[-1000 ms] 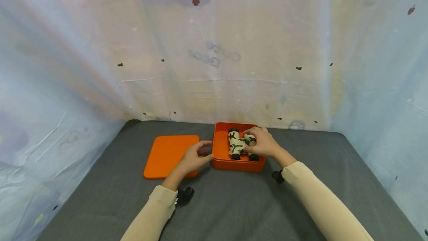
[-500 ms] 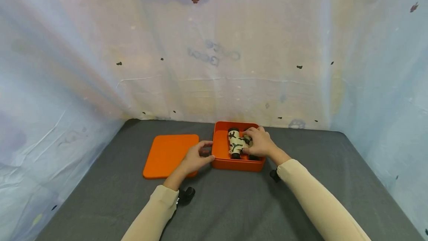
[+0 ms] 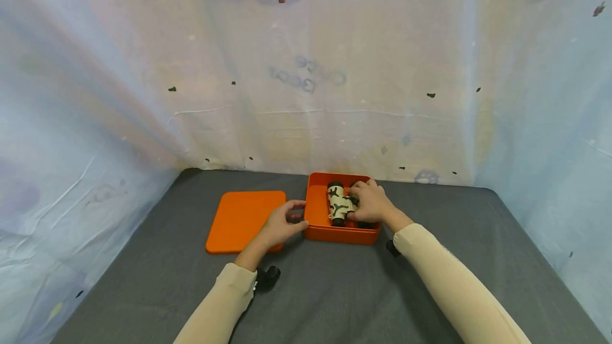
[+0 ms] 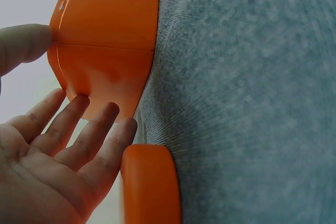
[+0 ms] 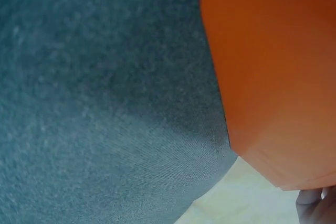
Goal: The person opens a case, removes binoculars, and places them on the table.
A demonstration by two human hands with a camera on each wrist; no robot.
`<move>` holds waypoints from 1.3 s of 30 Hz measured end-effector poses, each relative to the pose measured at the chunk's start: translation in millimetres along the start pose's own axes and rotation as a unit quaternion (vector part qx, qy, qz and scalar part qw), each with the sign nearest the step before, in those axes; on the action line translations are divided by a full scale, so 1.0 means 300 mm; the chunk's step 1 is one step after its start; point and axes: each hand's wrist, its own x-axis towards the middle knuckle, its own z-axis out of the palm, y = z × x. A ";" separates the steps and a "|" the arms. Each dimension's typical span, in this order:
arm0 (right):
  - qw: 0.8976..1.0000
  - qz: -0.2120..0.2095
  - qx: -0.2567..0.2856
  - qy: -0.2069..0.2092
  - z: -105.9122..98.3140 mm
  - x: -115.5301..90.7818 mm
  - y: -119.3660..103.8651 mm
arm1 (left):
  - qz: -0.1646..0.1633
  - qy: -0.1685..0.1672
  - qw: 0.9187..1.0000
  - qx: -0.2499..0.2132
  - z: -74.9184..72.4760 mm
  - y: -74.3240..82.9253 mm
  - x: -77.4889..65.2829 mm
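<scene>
First, an orange lid lies on the grey table; next, the left hand, fingers spread, touches the left side of an orange box. Inside it are camouflage binoculars, the right hand gripping their right barrel between thumb and fingers

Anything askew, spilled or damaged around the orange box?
Nothing stands out. The orange box sits upright, its lid lies flat beside it, and the camouflage binoculars are inside, partly hidden by the right hand.
</scene>
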 end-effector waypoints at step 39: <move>0.999 -0.005 -0.037 -0.009 -0.012 0.018 0.002 | -0.003 -0.006 1.000 -0.009 -0.005 0.015 -0.006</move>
